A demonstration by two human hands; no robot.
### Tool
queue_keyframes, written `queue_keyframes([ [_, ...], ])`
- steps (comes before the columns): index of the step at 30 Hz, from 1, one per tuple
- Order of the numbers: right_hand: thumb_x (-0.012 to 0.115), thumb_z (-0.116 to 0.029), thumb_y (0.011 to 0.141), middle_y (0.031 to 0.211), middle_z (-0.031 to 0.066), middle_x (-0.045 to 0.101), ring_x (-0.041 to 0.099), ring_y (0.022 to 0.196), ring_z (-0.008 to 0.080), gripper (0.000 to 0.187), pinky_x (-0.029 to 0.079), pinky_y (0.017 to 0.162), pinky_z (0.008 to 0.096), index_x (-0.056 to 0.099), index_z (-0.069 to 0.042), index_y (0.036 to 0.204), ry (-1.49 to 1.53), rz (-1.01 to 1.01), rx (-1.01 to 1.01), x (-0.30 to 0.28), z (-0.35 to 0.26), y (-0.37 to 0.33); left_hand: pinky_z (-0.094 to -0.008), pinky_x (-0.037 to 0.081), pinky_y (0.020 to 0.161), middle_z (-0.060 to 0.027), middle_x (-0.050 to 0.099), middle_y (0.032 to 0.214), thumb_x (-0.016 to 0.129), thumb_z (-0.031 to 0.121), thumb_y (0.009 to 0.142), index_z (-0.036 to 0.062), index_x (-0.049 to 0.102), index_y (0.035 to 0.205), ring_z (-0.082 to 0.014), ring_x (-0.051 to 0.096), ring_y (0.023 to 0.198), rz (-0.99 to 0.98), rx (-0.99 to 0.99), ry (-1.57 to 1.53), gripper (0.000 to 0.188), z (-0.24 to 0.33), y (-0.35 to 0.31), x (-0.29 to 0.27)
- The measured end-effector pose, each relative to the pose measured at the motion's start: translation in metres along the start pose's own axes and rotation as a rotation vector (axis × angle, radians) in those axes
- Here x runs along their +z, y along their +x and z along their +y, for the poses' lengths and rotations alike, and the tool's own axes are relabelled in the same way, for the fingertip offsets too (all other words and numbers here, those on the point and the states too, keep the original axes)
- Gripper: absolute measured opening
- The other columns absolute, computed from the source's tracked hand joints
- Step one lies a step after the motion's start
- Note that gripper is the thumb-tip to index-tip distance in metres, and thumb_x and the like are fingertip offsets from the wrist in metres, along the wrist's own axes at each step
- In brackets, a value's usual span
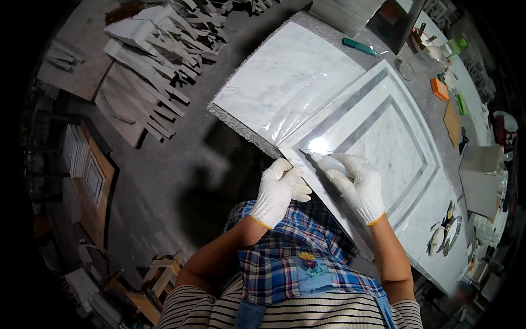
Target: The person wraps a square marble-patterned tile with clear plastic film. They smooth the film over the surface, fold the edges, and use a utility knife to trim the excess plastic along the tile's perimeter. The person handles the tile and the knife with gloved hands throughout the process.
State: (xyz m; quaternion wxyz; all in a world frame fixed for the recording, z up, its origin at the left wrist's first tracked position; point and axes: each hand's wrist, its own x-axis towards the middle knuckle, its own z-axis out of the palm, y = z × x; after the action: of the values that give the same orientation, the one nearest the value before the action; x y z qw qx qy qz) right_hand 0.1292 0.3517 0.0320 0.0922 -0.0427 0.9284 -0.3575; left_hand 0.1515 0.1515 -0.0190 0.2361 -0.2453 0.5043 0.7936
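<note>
Both my hands wear white knit gloves. My right hand (pixel 359 186) grips a small translucent squeeze bottle (pixel 330 163), its tip pointing at the near corner of a white marble panel (pixel 383 131) with grey inlaid border strips. My left hand (pixel 279 189) rests with curled fingers on the panel's near edge, beside the right hand. It is unclear whether the left hand pinches anything. A clear plastic sheet (pixel 298 109) lies over the joint between this panel and a plain white marble slab (pixel 285 71) behind it.
The slabs lie on a grey workbench (pixel 241 127). A green tool (pixel 359 46), orange blocks (pixel 439 89) and small items sit along its far side. Stacked marble strips (pixel 159 49) and framed pieces (pixel 87 170) cover the floor at left. A metal dish (pixel 446 236) is at right.
</note>
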Motion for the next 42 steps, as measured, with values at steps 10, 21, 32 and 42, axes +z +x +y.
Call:
queue_keyframes([
  [10, 0.071, -0.039, 0.089, 0.095, 0.0167, 0.073, 0.069, 0.085, 0.0337, 0.039, 0.055, 0.080, 0.0429, 0.075, -0.010, 0.117, -0.100, -0.025, -0.070, 0.007, -0.002, 0.009, -0.0317, 0.063, 0.058, -0.0177, 0.073, 0.097, 0.058, 0.010, 0.103, -0.0050, 0.061, 0.116, -0.0232, 0.074, 0.073, 0.011, -0.020, 0.003, 0.020, 0.000, 0.001, 0.000],
  [21, 0.071, -0.038, 0.089, 0.092, 0.0166, 0.073, 0.070, 0.082, 0.0327, 0.039, 0.055, 0.080, 0.0431, 0.075, -0.010, 0.115, -0.097, -0.042, -0.043, 0.007, -0.007, 0.013, -0.0318, 0.063, 0.057, -0.0153, 0.071, 0.092, 0.058, 0.011, 0.103, -0.0037, 0.062, 0.110, -0.0224, 0.074, 0.071, 0.022, -0.010, 0.015, 0.017, -0.003, 0.003, 0.000],
  [32, 0.068, -0.043, 0.089, 0.091, 0.0178, 0.073, 0.070, 0.082, 0.0334, 0.042, 0.055, 0.079, 0.0436, 0.075, -0.008, 0.112, -0.107, -0.050, 0.001, 0.006, -0.008, 0.015, -0.0306, 0.062, 0.055, -0.0148, 0.070, 0.090, 0.058, 0.010, 0.103, -0.0037, 0.062, 0.106, -0.0213, 0.073, 0.070, 0.030, -0.004, 0.032, 0.015, 0.001, 0.001, 0.001],
  [42, 0.068, -0.043, 0.089, 0.091, 0.0183, 0.072, 0.069, 0.080, 0.0332, 0.043, 0.055, 0.076, 0.0426, 0.075, -0.007, 0.112, -0.048, -0.045, 0.008, 0.004, -0.011, 0.015, -0.0300, 0.062, 0.056, -0.0150, 0.070, 0.092, 0.058, 0.010, 0.103, -0.0045, 0.061, 0.110, -0.0220, 0.073, 0.070, 0.031, -0.026, 0.016, 0.016, 0.001, 0.002, 0.001],
])
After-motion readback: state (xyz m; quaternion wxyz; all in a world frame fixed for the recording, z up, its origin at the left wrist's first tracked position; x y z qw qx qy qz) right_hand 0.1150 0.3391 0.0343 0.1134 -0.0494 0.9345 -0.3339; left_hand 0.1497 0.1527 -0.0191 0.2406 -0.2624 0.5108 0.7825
